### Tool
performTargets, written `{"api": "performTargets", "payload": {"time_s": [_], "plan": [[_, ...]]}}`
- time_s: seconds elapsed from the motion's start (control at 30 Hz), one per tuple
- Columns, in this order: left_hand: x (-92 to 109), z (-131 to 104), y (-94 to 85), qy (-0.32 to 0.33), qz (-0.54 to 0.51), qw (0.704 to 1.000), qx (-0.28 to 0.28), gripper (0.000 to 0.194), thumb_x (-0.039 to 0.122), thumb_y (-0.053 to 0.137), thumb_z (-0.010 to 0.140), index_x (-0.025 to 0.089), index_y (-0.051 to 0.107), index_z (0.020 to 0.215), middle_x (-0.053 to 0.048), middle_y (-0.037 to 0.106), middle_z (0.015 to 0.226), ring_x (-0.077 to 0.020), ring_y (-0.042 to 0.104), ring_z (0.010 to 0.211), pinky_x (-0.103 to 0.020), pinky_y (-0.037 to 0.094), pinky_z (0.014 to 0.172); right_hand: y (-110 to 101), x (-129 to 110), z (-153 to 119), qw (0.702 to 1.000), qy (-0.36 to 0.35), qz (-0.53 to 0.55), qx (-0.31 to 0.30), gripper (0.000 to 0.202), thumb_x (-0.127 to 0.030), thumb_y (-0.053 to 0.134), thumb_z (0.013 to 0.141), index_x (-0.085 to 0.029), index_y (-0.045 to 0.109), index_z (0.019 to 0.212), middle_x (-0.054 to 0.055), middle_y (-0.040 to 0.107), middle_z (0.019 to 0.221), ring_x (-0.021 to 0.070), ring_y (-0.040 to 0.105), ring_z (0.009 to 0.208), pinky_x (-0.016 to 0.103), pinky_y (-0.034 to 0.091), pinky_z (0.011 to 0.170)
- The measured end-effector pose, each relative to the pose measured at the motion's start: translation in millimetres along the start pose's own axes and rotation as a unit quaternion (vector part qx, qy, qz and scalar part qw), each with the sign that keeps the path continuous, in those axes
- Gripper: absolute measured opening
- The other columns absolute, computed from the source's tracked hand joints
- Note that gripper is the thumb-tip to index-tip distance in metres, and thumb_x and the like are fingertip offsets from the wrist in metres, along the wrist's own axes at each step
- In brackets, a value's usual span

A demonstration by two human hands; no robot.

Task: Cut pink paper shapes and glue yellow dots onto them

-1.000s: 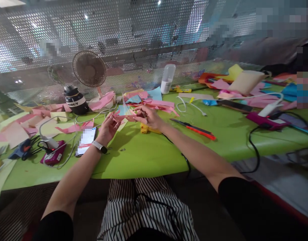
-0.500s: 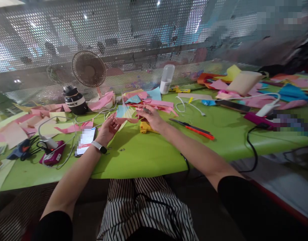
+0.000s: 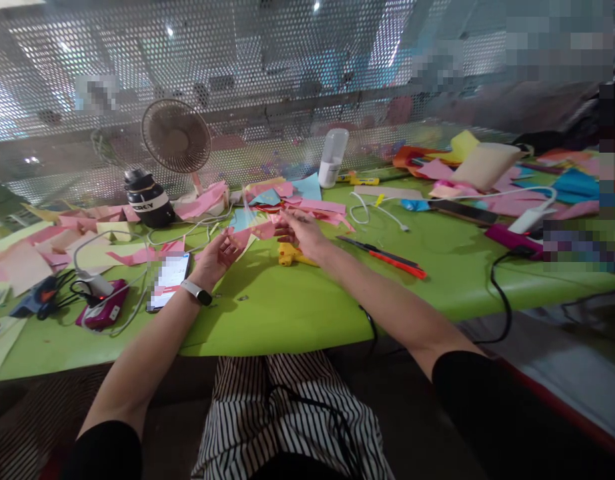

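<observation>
A pink paper strip (image 3: 253,233) stretches between my two hands, above the green tabletop. My left hand (image 3: 218,257), with a watch band at the wrist, pinches its left end. My right hand (image 3: 303,232) is closed at the strip's right end; the fingertips are partly hidden. Just below my right hand lies a yellow glue gun (image 3: 289,254), its rear covered by the wrist. To the right, a utility knife (image 3: 395,261) with an orange-red handle rests on the table. Pink, blue and yellow paper scraps (image 3: 268,197) are heaped behind my hands.
A phone (image 3: 168,281) lies left of my left forearm, near a purple power strip (image 3: 103,305) with white cables. Farther back stand a black bottle (image 3: 148,200), a fan (image 3: 176,137) and a clear-topped white bottle (image 3: 332,160). More coloured paper (image 3: 577,188) covers the right side.
The pink strip has turned so that more of its flat face shows. My right hand has shifted slightly right, its fingers a little changed; my left hand has barely moved.
</observation>
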State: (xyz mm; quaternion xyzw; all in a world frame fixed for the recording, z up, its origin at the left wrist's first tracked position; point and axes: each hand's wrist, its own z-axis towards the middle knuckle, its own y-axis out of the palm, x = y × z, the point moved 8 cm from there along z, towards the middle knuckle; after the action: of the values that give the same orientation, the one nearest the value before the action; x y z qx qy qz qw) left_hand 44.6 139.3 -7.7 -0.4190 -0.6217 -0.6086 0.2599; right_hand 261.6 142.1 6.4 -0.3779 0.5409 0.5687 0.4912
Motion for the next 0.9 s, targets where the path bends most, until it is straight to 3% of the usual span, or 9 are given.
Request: {"api": "performTargets", "payload": {"time_s": [0.07, 0.13, 0.23, 0.33, 0.5, 0.57, 0.67, 0.8, 0.9], "plan": [[2.1, 0.3, -2.1, 0.003, -0.009, 1.000, 0.016, 0.015, 0.025, 0.076, 0.085, 0.019, 0.065, 0.093, 0.003, 0.069, 0.069, -0.0094, 0.068, 0.064, -0.025, 0.061, 0.078, -3.2, -7.7, -0.7, 0.999, -0.031, -0.034, 0.006, 0.046, -0.067, 0.070, 0.080, -0.024, 0.053, 0.082, 0.000, 0.069, 0.070, 0.0131, 0.067, 0.058, 0.022, 0.049, 0.047], [3.0, 0.7, -4.7, 0.005, -0.014, 0.999, 0.034, 0.014, 0.024, 0.075, 0.086, 0.018, 0.065, 0.093, 0.002, 0.070, 0.072, -0.0096, 0.069, 0.065, -0.025, 0.061, 0.078, -5.7, -23.7, -3.6, 0.990, -0.108, -0.087, 0.009, 0.049, -0.071, 0.068, 0.080, -0.024, 0.055, 0.082, -0.002, 0.065, 0.066, 0.0118, 0.063, 0.054, 0.021, 0.046, 0.046], [2.6, 0.4, -6.3, 0.008, -0.005, 0.999, 0.043, 0.016, 0.023, 0.075, 0.085, 0.016, 0.066, 0.096, -0.001, 0.072, 0.078, -0.0112, 0.071, 0.071, -0.026, 0.061, 0.078, 2.4, -43.3, -11.1, 0.962, -0.207, -0.170, -0.047, 0.046, -0.070, 0.066, 0.082, -0.024, 0.064, 0.089, -0.004, 0.061, 0.063, 0.0116, 0.058, 0.051, 0.024, 0.046, 0.050], [2.0, -1.4, -4.3, 0.017, 0.016, 0.999, 0.024, 0.022, 0.025, 0.079, 0.080, 0.016, 0.067, 0.097, 0.001, 0.071, 0.076, -0.0106, 0.070, 0.068, -0.027, 0.060, 0.077, 15.4, -48.1, -17.4, 0.927, -0.248, -0.252, -0.127, 0.040, -0.062, 0.066, 0.086, -0.023, 0.072, 0.095, -0.002, 0.064, 0.066, 0.0139, 0.059, 0.055, 0.027, 0.047, 0.058], [2.6, -4.7, -0.6, 0.027, 0.022, 0.999, 0.001, 0.028, 0.024, 0.083, 0.075, 0.018, 0.067, 0.098, 0.005, 0.069, 0.074, -0.0082, 0.067, 0.064, -0.027, 0.059, 0.076, 24.2, -46.1, -21.0, 0.876, -0.288, -0.350, -0.164, 0.034, -0.055, 0.067, 0.087, -0.021, 0.074, 0.083, 0.001, 0.066, 0.065, 0.0148, 0.057, 0.056, 0.029, 0.043, 0.059], [2.7, -5.3, 0.9, 0.019, 0.024, 1.000, 0.005, 0.027, 0.026, 0.081, 0.078, 0.019, 0.066, 0.098, 0.003, 0.071, 0.076, -0.0093, 0.068, 0.066, -0.028, 0.059, 0.078, 22.0, -43.5, -17.8, 0.884, -0.268, -0.342, -0.174, 0.035, -0.055, 0.066, 0.088, -0.021, 0.072, 0.082, 0.000, 0.064, 0.063, 0.0143, 0.058, 0.054, 0.027, 0.042, 0.055], [2.3, -5.4, 2.2, -0.001, 0.024, 0.999, 0.023, 0.019, 0.029, 0.075, 0.084, 0.018, 0.066, 0.097, -0.001, 0.073, 0.078, -0.0128, 0.071, 0.072, -0.031, 0.060, 0.081, 6.0, -46.1, -5.8, 0.918, -0.218, -0.291, -0.161, 0.037, -0.059, 0.069, 0.084, -0.022, 0.069, 0.084, -0.002, 0.063, 0.060, 0.0143, 0.060, 0.051, 0.025, 0.044, 0.049], [3.0, -5.0, 1.4, -0.001, 0.019, 0.999, 0.044, 0.016, 0.025, 0.070, 0.086, 0.017, 0.066, 0.099, -0.002, 0.073, 0.078, -0.0141, 0.071, 0.074, -0.031, 0.059, 0.081, -42.1, -65.2, 21.6, 0.959, -0.183, -0.215, -0.036, 0.036, -0.056, 0.075, 0.079, -0.022, 0.064, 0.085, -0.005, 0.060, 0.053, 0.0113, 0.055, 0.042, 0.023, 0.045, 0.044], [1.1, -5.3, 2.6, 0.003, 0.031, 0.999, 0.035, 0.017, 0.023, 0.069, 0.086, 0.016, 0.067, 0.101, -0.002, 0.072, 0.077, -0.0145, 0.071, 0.074, -0.031, 0.059, 0.079, -75.2, -75.6, 42.7, 0.968, -0.165, -0.183, 0.046, 0.026, -0.044, 0.074, 0.083, -0.021, 0.061, 0.082, -0.005, 0.057, 0.049, 0.0098, 0.052, 0.040, 0.021, 0.043, 0.042]]}}
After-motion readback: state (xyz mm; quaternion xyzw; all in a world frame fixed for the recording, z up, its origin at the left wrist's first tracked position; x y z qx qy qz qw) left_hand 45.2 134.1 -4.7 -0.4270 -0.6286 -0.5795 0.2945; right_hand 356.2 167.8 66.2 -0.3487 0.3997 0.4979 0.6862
